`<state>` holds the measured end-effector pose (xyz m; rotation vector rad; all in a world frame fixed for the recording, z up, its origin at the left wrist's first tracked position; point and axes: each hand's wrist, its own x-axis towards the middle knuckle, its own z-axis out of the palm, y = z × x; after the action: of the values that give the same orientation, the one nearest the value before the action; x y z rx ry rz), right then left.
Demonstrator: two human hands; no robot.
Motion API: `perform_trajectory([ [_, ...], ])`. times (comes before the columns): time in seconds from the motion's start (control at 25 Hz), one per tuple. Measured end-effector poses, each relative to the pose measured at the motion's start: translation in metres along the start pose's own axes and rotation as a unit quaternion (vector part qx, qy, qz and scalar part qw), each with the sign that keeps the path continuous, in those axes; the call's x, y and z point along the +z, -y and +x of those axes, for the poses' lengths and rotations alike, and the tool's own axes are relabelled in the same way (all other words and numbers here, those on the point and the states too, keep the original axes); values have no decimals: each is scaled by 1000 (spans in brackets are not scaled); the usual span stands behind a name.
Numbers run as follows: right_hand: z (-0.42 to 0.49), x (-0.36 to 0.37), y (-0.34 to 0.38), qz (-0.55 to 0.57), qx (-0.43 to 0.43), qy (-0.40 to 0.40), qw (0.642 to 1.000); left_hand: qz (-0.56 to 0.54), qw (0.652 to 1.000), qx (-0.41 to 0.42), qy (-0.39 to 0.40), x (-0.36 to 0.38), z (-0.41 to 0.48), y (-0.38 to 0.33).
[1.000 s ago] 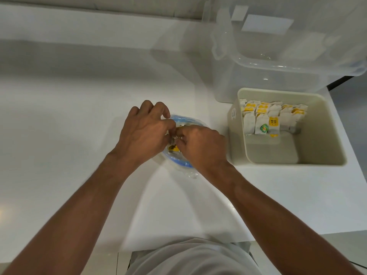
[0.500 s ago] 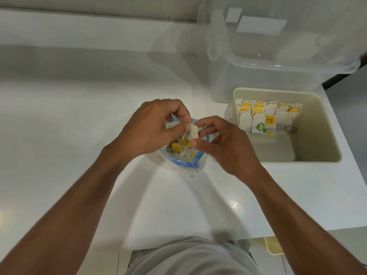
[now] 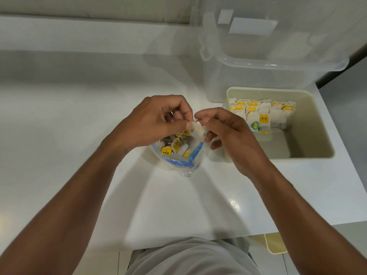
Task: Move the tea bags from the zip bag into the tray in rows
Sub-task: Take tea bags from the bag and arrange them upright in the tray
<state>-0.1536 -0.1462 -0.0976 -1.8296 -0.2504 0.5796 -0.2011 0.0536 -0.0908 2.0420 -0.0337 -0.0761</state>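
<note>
Left hand (image 3: 156, 124) and right hand (image 3: 232, 135) fingers (image 3: 184, 125) pinch a tea bag (image 3: 198, 133) over the zip bag (image 3: 178, 165); the tray (image 3: 264, 90) lies rightward, nearer the right hand.

Curled left hand (image 3: 156, 121) beside right hand (image 3: 228, 135)

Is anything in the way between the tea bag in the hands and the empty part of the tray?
Nothing visible blocks it. The tea bag is held above the zip bag; it only has to pass over the tray wall.

The left hand (image 3: 151, 121) hides part of the zip bag (image 3: 179, 162); the clear bin (image 3: 268, 74) runs off the top.
</note>
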Motion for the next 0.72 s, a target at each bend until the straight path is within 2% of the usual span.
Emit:
perform_trajectory([
  [0.08, 2, -2, 3, 31, 12, 42, 999, 1, 1000, 12, 14, -2, 3, -4],
  [0.2, -1, -4, 6, 11, 0, 86, 996, 26, 999, 22, -2, -3, 8, -10],
  [0.28, -3, -3, 8, -28, -16, 67, 997, 72, 997, 23, -12, -3, 11, -13],
  [0.4, -1, -1, 5, -149, -69, -7, 986, 116, 993, 23, -10, -1, 13, -19],
  [0.56, 2, -3, -1, -114, -40, -20, 992, 141, 989, -13, -35, -3, 12, -15],
  [0.64, 4, -6, -5, -97, -17, -44, 994, 301, 951, -65, -26, 1, 11, -5],
  [0.72, 6, -8, -8, -92, -13, -62, 994, 457, 882, -116, 9, 14, 10, 8],
])
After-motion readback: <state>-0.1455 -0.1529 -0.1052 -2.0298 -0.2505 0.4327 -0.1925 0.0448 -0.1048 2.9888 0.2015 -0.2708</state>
